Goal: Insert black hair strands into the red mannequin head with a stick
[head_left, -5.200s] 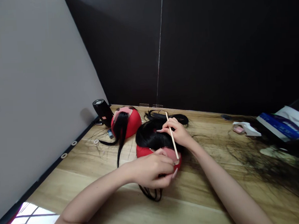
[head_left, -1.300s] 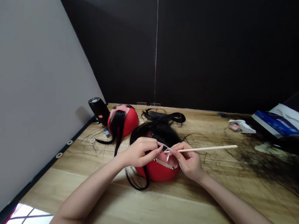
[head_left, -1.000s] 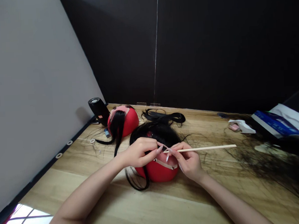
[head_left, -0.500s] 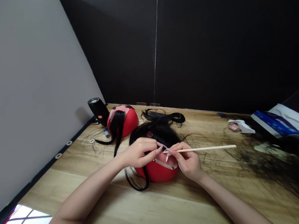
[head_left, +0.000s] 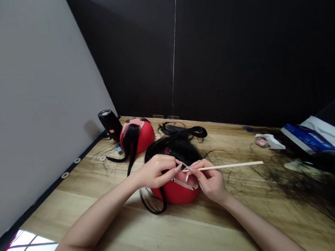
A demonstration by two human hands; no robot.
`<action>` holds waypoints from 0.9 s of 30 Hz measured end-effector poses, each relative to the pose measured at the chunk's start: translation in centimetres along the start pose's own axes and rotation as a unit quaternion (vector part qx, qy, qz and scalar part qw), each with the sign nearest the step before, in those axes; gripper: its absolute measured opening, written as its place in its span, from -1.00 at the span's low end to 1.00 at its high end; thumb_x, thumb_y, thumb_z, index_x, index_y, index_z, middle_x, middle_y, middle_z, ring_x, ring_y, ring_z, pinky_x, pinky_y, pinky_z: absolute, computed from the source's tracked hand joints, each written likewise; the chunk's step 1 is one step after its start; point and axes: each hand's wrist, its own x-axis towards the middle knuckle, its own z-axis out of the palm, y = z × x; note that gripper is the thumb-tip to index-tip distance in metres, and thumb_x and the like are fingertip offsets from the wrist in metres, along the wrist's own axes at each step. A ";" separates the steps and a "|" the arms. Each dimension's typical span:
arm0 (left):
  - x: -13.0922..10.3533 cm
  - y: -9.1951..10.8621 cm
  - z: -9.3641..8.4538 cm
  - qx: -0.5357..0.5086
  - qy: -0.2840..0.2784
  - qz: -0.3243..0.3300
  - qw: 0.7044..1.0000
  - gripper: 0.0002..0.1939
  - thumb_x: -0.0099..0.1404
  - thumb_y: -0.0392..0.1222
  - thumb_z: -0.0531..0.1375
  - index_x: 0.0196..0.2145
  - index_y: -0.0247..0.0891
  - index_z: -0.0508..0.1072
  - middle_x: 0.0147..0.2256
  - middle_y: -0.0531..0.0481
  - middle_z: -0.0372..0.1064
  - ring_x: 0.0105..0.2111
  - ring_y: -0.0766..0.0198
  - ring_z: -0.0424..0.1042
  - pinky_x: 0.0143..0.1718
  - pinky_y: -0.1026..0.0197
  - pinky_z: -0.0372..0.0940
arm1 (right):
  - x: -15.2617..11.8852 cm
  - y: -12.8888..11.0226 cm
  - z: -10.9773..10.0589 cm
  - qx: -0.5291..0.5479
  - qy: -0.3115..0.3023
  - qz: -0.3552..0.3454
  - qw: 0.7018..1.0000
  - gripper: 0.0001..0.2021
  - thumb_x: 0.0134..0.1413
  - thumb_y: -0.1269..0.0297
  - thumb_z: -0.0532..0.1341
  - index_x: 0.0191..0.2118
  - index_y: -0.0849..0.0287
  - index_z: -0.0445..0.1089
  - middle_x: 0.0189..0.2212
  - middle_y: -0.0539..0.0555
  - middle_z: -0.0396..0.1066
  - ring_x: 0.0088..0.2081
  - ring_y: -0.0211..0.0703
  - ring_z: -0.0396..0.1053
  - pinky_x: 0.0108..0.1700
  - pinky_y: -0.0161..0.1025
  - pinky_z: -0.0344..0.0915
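The near red head form (head_left: 181,195) rests on the wooden surface (head_left: 190,236) beneath both hands, its far side already covered by black hair (head_left: 184,145). A pale band (head_left: 183,183) lies along the edge of a pink patch (head_left: 192,179), part of which is bare; how much remains to be done cannot be told. The left hand (head_left: 158,171) has its grip pinched at the patch (whatever it holds is too fine to make out). The right hand (head_left: 212,181) grasps a pale stick (head_left: 234,166), fingertips close to the left ones.

Behind, a second red form (head_left: 147,137) carries dark hair over a pink area, beside a black cylinder (head_left: 110,125). At the right, a blue-and-white packet (head_left: 308,137) has white sheet material beside it, its contents unclear; a crumpled white wrapper (head_left: 275,142) touches something pinkish (head_left: 261,142).
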 end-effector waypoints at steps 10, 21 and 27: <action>-0.1 0.0 0.0 -0.007 0.001 -0.002 1.000 -0.65 0.44 -0.25 -0.01 -0.52 -0.30 0.29 -0.53 0.00 0.29 -0.43 0.32 0.38 -0.33 0.29 0.30 | 0.2 -0.2 0.1 0.008 0.008 0.026 1.000 -0.74 0.26 0.23 0.20 -0.44 0.20 0.44 -0.46 0.08 0.44 -0.38 -0.22 0.44 -0.31 -0.32 0.39; 0.0 0.0 0.0 -0.003 -0.004 0.000 1.000 -0.65 0.44 -0.24 -0.02 -0.53 -0.29 0.27 -0.54 0.00 0.26 -0.45 0.33 0.34 -0.30 0.28 0.32 | 0.6 -0.6 0.2 0.086 0.004 0.142 0.986 -0.69 0.18 0.06 0.26 -0.42 0.21 0.38 -0.54 0.06 0.45 -0.56 -0.29 0.36 -0.50 -0.36 0.34; 0.0 -0.1 -0.1 -0.006 -0.006 0.007 1.000 -0.64 0.44 -0.25 -0.02 -0.52 -0.29 0.30 -0.53 -0.01 0.28 -0.44 0.32 0.35 -0.26 0.27 0.35 | 1.4 -1.0 0.1 0.153 -0.030 0.220 0.963 -0.54 0.17 -0.16 0.19 -0.35 0.24 0.34 -0.54 0.03 0.44 -0.76 -0.42 0.15 -0.69 -0.41 0.19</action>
